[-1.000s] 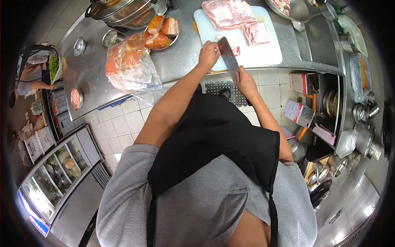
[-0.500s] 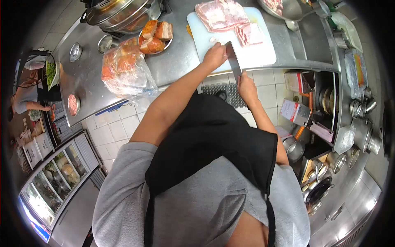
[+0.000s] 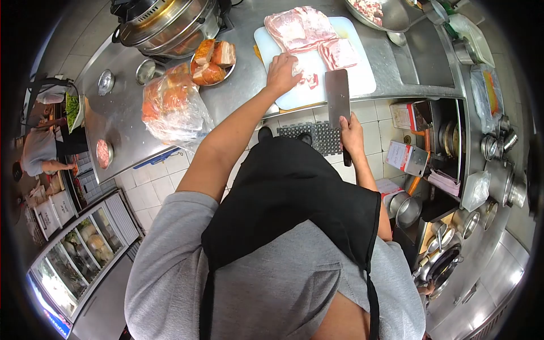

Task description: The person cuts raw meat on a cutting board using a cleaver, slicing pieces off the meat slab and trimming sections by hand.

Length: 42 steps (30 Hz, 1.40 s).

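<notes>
My right hand (image 3: 352, 134) grips the dark handle of a broad cleaver (image 3: 338, 96), its wide face turned up over the near edge of the white cutting board (image 3: 358, 80). My left hand (image 3: 280, 75) rests at the left side of the board, fingers reaching away from me and slightly apart. Beside its fingertips are a pale bit of meat (image 3: 297, 68) and small cut pieces of meat (image 3: 311, 80). Farther back on the board lie a large slab of raw pork belly (image 3: 299, 29) and a smaller slab (image 3: 339, 53).
Left of the board are a plate of seasoned meat chunks (image 3: 213, 61), a plastic bag of meat (image 3: 170, 107) and a large metal cooker (image 3: 167, 28). A pan with chopped meat (image 3: 379, 14) stands at the back right. Another person (image 3: 42, 150) is at the far left.
My left hand has moved left, away from the blade. The cleaver has turned from edge-on to its broad face, shifting right and toward me. Small meat pieces now show between them.
</notes>
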Motion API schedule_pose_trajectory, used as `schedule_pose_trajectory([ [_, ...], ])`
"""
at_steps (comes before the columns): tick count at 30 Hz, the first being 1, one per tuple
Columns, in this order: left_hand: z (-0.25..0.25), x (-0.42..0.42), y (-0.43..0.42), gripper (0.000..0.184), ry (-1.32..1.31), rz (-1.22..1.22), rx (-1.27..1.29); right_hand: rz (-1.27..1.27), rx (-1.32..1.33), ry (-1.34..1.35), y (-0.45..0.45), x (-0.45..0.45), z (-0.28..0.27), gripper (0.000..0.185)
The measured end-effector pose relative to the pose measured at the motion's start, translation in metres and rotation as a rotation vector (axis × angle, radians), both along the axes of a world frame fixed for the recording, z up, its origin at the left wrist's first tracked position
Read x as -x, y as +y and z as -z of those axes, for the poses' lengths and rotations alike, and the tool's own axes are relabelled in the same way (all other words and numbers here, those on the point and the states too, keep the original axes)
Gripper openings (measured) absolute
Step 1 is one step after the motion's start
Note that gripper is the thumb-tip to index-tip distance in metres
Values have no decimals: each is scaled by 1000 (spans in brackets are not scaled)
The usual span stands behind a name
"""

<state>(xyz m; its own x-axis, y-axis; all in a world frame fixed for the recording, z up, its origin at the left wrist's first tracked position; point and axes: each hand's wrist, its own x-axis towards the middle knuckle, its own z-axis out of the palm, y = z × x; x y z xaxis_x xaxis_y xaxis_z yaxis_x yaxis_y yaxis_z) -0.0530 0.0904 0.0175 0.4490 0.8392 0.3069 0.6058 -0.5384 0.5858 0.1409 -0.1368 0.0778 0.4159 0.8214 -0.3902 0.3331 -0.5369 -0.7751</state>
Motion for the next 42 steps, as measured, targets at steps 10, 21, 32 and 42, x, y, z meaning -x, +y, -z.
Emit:
schedule_pose_trajectory([
  [10,34,-38,-39,27,-118,-222,83,193,22,684,23,74,32,25],
  [21,41,-42,-39,14,-193,-442,38,-48,74,703,33,56,56,25],
  [32,-149,-314,178,24,-143,-35,-134,114,-223,455,137,-209,-131,28],
  [42,-86,-220,149,54,798,248,405,141,-91,414,92,-340,-97,21],
])
